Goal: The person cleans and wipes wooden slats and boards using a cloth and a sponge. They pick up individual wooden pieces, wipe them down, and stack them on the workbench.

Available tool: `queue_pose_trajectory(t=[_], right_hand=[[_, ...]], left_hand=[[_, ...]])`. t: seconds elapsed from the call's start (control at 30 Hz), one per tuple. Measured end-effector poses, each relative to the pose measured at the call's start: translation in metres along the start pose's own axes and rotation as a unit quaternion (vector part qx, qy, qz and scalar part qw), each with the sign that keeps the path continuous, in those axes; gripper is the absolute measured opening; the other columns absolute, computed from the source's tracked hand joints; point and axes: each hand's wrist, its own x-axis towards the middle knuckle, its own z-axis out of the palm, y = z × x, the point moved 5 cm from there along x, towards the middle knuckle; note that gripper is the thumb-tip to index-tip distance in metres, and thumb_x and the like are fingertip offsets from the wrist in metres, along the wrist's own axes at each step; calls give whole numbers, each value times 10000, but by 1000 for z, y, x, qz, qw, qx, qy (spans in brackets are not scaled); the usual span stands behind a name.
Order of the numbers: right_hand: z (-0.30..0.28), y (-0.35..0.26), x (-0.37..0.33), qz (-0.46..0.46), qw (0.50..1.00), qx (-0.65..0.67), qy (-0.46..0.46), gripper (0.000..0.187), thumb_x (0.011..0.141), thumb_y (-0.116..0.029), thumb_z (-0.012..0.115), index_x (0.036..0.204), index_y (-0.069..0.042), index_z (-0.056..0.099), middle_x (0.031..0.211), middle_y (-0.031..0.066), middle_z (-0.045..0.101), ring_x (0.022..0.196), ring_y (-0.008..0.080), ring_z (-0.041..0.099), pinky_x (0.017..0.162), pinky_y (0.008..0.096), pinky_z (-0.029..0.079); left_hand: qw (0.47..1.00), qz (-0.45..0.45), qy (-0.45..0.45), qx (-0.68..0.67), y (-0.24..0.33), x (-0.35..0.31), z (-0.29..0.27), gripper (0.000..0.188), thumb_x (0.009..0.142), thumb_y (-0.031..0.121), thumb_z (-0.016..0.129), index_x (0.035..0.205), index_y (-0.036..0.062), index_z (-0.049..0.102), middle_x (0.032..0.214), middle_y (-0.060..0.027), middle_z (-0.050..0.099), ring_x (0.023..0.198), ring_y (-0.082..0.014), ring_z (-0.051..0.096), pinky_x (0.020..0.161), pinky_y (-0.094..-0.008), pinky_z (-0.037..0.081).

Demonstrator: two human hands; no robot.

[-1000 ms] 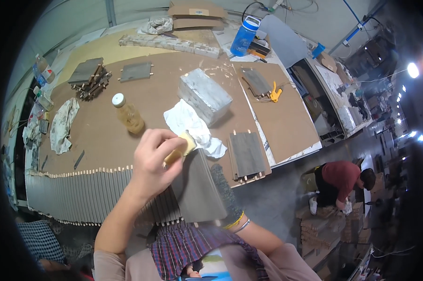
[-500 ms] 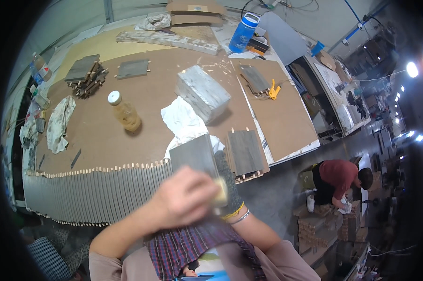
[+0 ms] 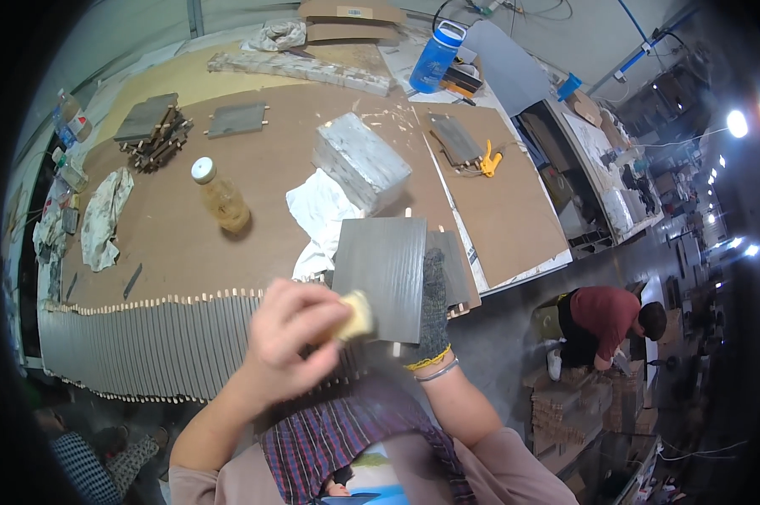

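My bare left hand (image 3: pixel 291 337) pinches a small pale yellow sponge (image 3: pixel 359 316) at the left edge of a grey wooden panel (image 3: pixel 380 269). The panel's face is wet and shiny, and pale pegs stick out of its ends. My right hand (image 3: pixel 434 295), in a dark knitted glove, grips the panel along its right edge; its fingertips are hidden behind it. Partly covered by the held panel lies another grey panel (image 3: pixel 453 273) at the table's edge. A long row of grey panels (image 3: pixel 161 347) stands on edge to the left of my left hand.
On the brown-covered table (image 3: pixel 287 109) are a jar of amber liquid (image 3: pixel 225 204), a smeared grey-white block (image 3: pixel 363 164), a white cloth (image 3: pixel 319 210) and a panel stack (image 3: pixel 151 130). A yellow clamp (image 3: pixel 490 159) lies right. A person in red (image 3: pixel 603 324) bends over stacked pieces at right.
My left hand has drawn the sponge leftward to the panel's left edge. The panel has moved right and turned, so its broad face shows more.
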Motion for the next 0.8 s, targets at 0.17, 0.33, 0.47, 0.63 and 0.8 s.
queue_pose_trajectory(t=[0.17,0.33,0.47,0.63,0.8], right_hand=[[-6,12,1,26,994,100,35,581,1082,-453,339,1566,-132,306,1578,96,377,1419,273,406,1188,450,336],[-23,8,-3,22,978,188,93,589,1078,-469,340,1565,-139,307,1575,98,382,1412,279,418,1183,460,343],[-26,9,2,13,975,212,68,610,1072,-494,339,1567,-140,298,1569,103,389,1400,288,433,1169,473,363],[24,-13,-1,6,980,200,-15,713,1032,-577,380,1572,-127,263,1558,142,385,1389,347,437,1123,547,412],[18,-5,-16,18,989,146,-9,900,852,-283,745,1563,-48,244,1529,189,398,1366,381,455,1122,563,409]], left_hand=[[994,76,-78,-13,26,-1,34,503,610,33,766,1102,100,686,1042,-107,641,876,-289,609,753,-383,518],[995,-8,-72,62,-13,-24,6,463,591,-21,731,1035,102,698,1024,-88,640,869,-294,596,741,-390,509],[996,-1,-67,59,3,-19,6,444,600,-26,737,1021,107,698,1050,-85,640,893,-296,596,758,-391,506],[989,-44,-51,134,-29,-36,-12,411,587,-63,687,974,76,694,997,-84,644,870,-296,588,744,-396,501],[990,-100,62,82,-28,-23,-38,404,634,-19,698,1035,33,685,1009,-113,647,892,-296,600,762,-385,507]])
